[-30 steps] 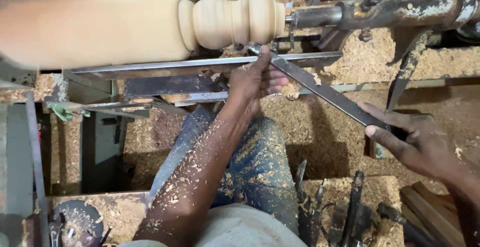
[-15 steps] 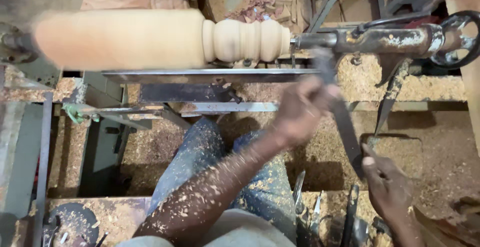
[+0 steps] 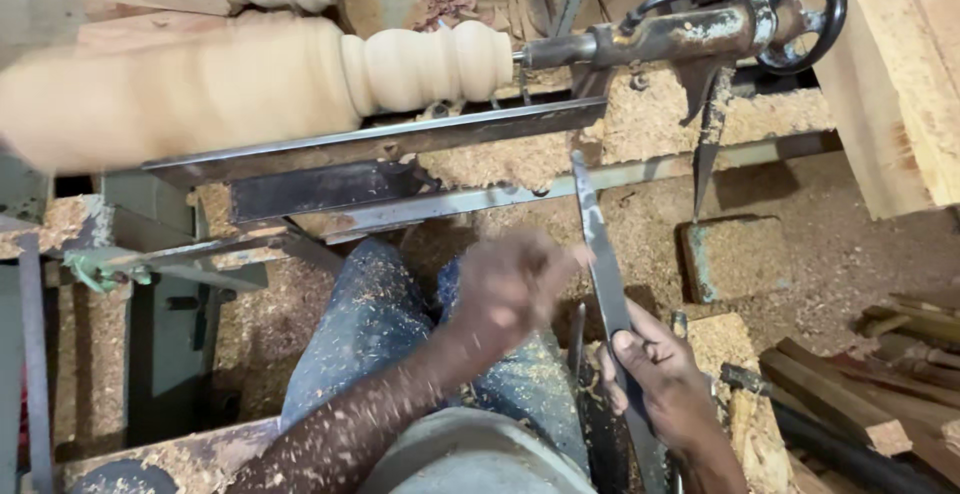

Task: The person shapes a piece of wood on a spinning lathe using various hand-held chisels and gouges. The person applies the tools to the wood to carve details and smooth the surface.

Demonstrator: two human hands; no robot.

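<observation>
Sawdust covers the lathe (image 3: pixel 400 139); right hand (image 3: pixel 660 374) grips a chisel (image 3: pixel 600 254), left hand (image 3: pixel 510 289) blurred, its grip unclear.

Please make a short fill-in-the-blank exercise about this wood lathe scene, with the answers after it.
1. The right hand grips a long flat metal ____.
2. The left hand looks ____ from motion.
3. The wooden spindle is mounted on the ____.
4. The jeans are dusted with ____.

Answers: chisel; blurred; lathe; sawdust

sawdust-covered floor (image 3: pixel 800 254), stacked timber planks (image 3: pixel 900 64)
</observation>
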